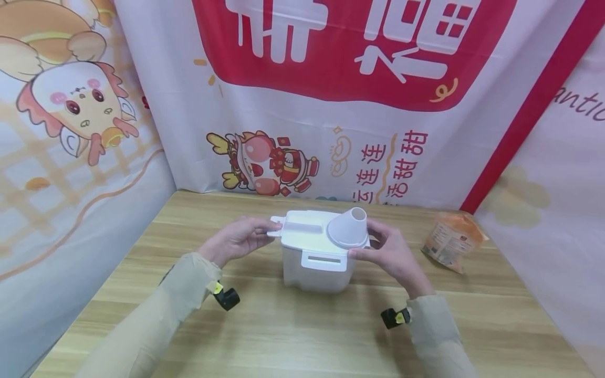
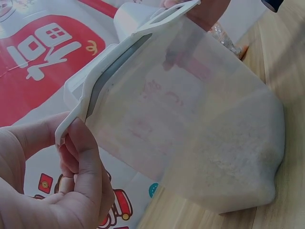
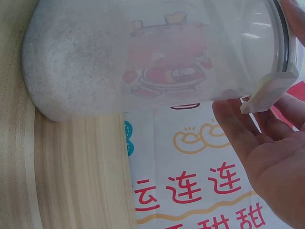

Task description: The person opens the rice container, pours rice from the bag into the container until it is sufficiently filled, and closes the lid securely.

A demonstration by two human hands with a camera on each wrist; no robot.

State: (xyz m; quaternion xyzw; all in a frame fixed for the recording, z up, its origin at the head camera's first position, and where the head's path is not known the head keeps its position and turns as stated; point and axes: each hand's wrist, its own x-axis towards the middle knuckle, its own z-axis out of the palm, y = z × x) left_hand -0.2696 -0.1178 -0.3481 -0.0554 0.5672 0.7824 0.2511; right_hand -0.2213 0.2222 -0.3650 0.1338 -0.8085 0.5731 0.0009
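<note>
A translucent storage container point(image 1: 316, 273) stands upright on the table, with pale grains visible in its lower part in both wrist views. Its white lid point(image 1: 302, 239) is on top, with flip-out side clips and a white cone-shaped cup point(image 1: 348, 229) at the right end. My left hand point(image 1: 241, 239) pinches the clip point(image 2: 71, 121) on the lid's left end between thumb and fingers. At the other end, my right hand point(image 1: 394, 254) holds the lid's edge, thumb at the front corner and fingers behind. The right wrist view shows those fingers point(image 3: 238, 129) around the right clip point(image 3: 269, 93).
An orange and white packet point(image 1: 451, 241) lies on the wooden table point(image 1: 302, 336) at the right rear. Printed cloth point(image 1: 331, 121) hangs along the back edge, and more cloth closes off both sides.
</note>
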